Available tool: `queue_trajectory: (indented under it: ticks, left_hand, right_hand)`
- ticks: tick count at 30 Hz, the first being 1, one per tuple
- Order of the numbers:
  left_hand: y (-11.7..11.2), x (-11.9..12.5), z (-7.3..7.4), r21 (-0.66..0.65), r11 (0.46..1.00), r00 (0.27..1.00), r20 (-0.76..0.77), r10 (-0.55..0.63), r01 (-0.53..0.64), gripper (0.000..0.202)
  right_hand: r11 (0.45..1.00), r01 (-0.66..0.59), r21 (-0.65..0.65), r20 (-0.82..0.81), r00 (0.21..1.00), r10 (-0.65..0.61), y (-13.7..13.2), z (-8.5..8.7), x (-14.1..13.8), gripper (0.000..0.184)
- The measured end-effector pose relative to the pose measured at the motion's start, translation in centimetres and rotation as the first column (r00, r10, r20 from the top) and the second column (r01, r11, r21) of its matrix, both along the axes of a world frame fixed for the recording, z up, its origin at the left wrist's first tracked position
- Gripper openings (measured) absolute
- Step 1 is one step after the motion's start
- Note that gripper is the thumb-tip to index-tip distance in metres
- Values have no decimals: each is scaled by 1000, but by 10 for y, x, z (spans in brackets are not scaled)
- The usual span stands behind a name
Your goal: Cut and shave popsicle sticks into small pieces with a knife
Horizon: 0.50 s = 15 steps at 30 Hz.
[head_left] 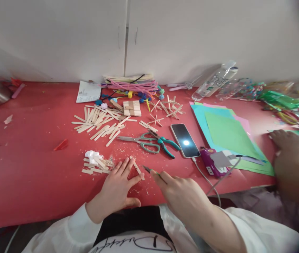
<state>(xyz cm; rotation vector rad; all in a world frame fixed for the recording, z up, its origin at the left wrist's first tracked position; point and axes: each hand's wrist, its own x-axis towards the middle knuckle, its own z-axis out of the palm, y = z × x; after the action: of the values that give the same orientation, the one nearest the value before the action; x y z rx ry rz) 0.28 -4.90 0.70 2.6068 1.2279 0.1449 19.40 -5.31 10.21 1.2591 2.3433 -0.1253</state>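
Note:
My left hand (120, 181) lies on the red table with its fingers spread, the fingertips pressing on a wooden craft stick (137, 168). My right hand (181, 189) is closed around a small craft knife (147, 169), whose blade points at the stick's near end. Pale shavings are scattered about both hands. Left of my left hand, several craft sticks (93, 170) lie by a crumpled white tissue (93, 157). Beyond my hands rest scissors (141, 140) with grey-green handles and teal-handled pliers (166, 143).
Several loose craft sticks (99, 121) lie farther back, before pink pipe cleaners (132, 85). A phone (185, 140) is cabled to a purple power bank (212, 162). Coloured paper (228, 131) and a plastic bottle (214, 81) are at right. Another person's hand (293, 154) rests at the right edge.

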Motion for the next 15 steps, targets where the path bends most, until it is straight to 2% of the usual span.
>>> queue_trajectory:
  ticks: [8,15]
  left_hand:
    - [0,1,0,17,1000,1000,-20,-12,12,79]
    - [0,1,-2,35,999,1000,-7,-1,1,79]
  right_hand:
    - [1000,17,-24,-93,996,-19,3,-9,0,57]
    - [998,24,-56,-82,996,-29,6,-5,-3,55]
